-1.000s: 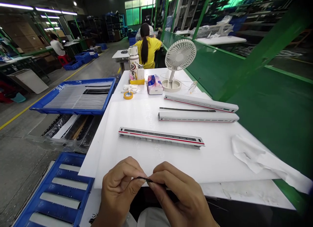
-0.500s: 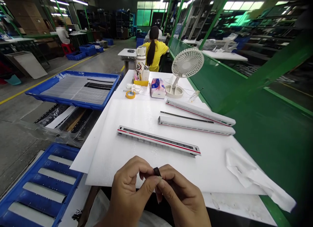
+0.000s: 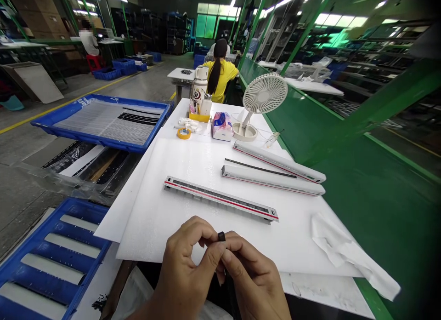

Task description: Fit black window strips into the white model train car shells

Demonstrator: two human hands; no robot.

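Observation:
My left hand [image 3: 182,269] and my right hand [image 3: 250,276] meet at the near edge of a white foam sheet [image 3: 155,223]. Between their fingertips they pinch a small black strip [image 3: 221,237], whose end sticks up; its lower part seems to hang below my fingers. Just beyond my hands lies a white model train car body with a red stripe [image 3: 220,198]. Two more car bodies [image 3: 272,180] [image 3: 279,162] lie farther back, with a thin black strip [image 3: 260,168] between them.
A white cloth [image 3: 344,251] lies at the right. A blue tray of white strips [image 3: 103,127] and a blue crate [image 3: 58,260] are on the left. Tape, tissues, a bottle and a fan stand at the back of the table, with a seated co-worker beyond.
The black strip lay crosswise between my fingers earlier; now its end points up. My view has swung slightly, shifting the table left and down.

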